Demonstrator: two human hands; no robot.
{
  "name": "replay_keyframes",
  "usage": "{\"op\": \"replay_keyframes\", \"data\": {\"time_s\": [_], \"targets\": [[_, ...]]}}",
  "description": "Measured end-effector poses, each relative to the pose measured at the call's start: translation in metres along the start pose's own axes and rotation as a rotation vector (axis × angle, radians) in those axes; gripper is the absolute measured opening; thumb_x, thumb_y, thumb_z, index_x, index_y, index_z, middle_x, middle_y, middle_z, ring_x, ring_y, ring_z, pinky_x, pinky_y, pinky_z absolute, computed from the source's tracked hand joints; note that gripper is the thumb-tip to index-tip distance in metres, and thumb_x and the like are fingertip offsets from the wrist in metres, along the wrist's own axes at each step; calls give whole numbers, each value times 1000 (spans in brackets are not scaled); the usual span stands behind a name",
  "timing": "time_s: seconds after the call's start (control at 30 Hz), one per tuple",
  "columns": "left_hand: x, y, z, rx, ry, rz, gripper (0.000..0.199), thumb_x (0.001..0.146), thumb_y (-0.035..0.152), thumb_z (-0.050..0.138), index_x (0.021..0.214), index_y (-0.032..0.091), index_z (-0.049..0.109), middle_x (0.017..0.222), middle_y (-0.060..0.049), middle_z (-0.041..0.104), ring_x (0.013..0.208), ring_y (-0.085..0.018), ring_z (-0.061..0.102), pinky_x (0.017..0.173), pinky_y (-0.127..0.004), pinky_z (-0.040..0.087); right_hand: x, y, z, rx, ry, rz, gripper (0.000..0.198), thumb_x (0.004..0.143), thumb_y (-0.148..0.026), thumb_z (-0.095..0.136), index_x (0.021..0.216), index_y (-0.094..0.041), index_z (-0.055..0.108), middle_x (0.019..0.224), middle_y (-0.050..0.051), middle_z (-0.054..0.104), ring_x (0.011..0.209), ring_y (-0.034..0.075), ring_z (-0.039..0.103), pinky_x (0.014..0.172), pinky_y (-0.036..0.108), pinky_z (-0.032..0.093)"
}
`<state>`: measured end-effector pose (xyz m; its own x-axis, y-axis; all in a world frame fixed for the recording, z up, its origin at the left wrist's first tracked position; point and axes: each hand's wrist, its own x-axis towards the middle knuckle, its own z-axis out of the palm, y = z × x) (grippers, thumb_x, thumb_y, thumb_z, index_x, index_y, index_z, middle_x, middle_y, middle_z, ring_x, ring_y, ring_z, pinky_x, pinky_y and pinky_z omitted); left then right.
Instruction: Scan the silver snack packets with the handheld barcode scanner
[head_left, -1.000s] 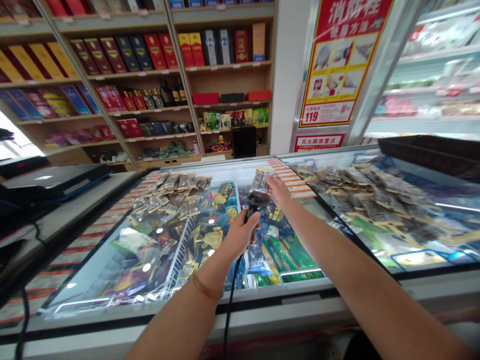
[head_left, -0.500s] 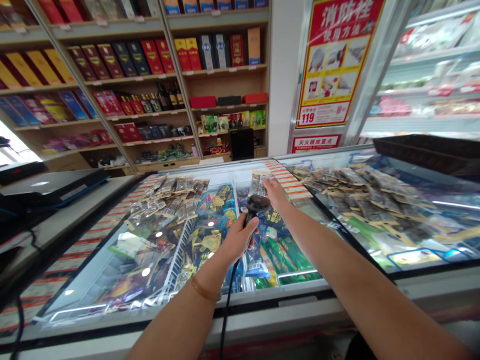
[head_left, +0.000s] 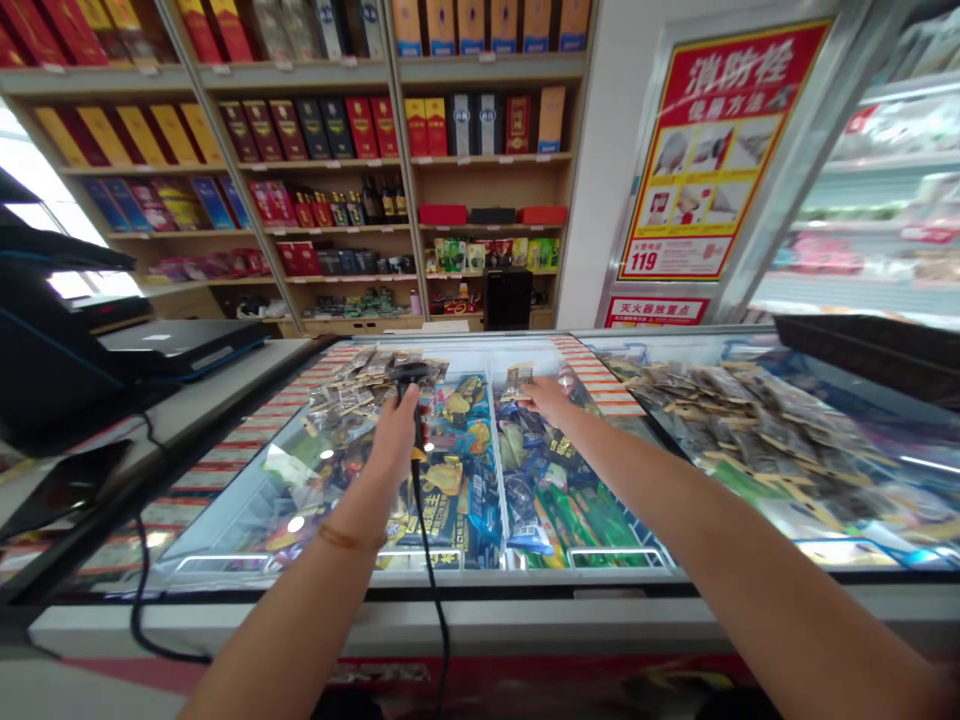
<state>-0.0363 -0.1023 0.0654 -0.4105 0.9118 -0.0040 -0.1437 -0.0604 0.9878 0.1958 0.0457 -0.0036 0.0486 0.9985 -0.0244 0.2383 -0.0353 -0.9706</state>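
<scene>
My left hand (head_left: 397, 430) is wrapped round the handle of a black barcode scanner (head_left: 411, 374), whose head is over the left pile of packets. From the handle a black cord (head_left: 429, 550) hangs down past the freezer's front edge. My right hand (head_left: 546, 398) pinches a small clear-and-tan packet (head_left: 517, 380) above the glass lid. The left pile of similar packets (head_left: 352, 385) lies on the glass beyond my left hand. To the right, a bigger pile of packets (head_left: 735, 410) spreads over the other lid.
Under the glass of the chest freezer (head_left: 480, 625) lie colourful ice-cream bags (head_left: 442, 490). A dark tray (head_left: 862, 350) sits at the right rear. Black counter equipment (head_left: 184, 345) stands at the left, with a loose cable (head_left: 142, 560). Shelves of boxes (head_left: 300, 165) line the back.
My left hand has moved the barcode scanner leftward, away from the packet in my right hand. The right hand still holds its packet, now slightly lower. The view has shifted somewhat.
</scene>
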Motion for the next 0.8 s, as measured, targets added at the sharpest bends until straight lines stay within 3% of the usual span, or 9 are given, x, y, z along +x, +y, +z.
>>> {"op": "replay_keyframes", "data": {"time_s": [0.1,0.27,0.37,0.47,0.57,0.63,0.7,0.8], "targets": [[14,8,-45,42,142,14,27,87,45,60,83,20,52,65,3,58,39,-9,47,38,-23,38,-12,-15,40,148,-142,75,10,87,-13,67,96,-16,63,79,2,71,63,11,68,71,25,56],[24,12,-105,135,262,39,25,86,43,57,82,20,50,64,4,58,38,-10,48,37,-23,38,-29,-44,121,267,-327,105,14,84,-11,72,86,-17,60,71,0,67,64,11,69,74,25,58],[23,14,-127,167,310,45,24,85,43,58,82,20,50,64,4,58,38,-10,48,37,-22,37,-35,-56,154,302,-464,90,16,86,-11,71,89,-17,56,70,-2,65,66,12,71,75,26,59],[20,17,-135,163,329,53,27,82,45,61,84,20,50,64,5,58,38,-9,48,37,-21,37,-37,-60,166,181,-517,88,15,87,-13,70,92,-17,56,66,-1,65,62,17,71,67,28,60],[17,17,-127,147,305,65,29,80,47,62,83,21,50,65,5,58,38,-9,48,37,-21,37,-33,-55,158,113,-513,42,16,86,-16,71,99,-16,62,75,2,70,62,18,71,61,28,58],[16,14,-114,127,269,59,29,81,47,62,82,21,49,65,4,58,38,-9,48,36,-22,37,-26,-48,139,66,-450,-13,24,87,-18,70,110,-18,65,88,4,74,65,17,72,61,26,57],[14,11,-93,96,217,43,28,81,47,61,82,21,50,65,4,58,38,-9,47,35,-22,36,-16,-36,108,-30,-324,-65,33,89,-19,65,122,-19,64,100,6,75,72,18,74,65,27,57],[9,4,-52,44,120,14,28,82,46,62,83,21,51,66,3,58,38,-9,48,36,-23,37,-2,-13,42,-319,-53,-181,37,92,-16,56,128,-18,64,117,10,73,92,21,74,80,31,57]]}}
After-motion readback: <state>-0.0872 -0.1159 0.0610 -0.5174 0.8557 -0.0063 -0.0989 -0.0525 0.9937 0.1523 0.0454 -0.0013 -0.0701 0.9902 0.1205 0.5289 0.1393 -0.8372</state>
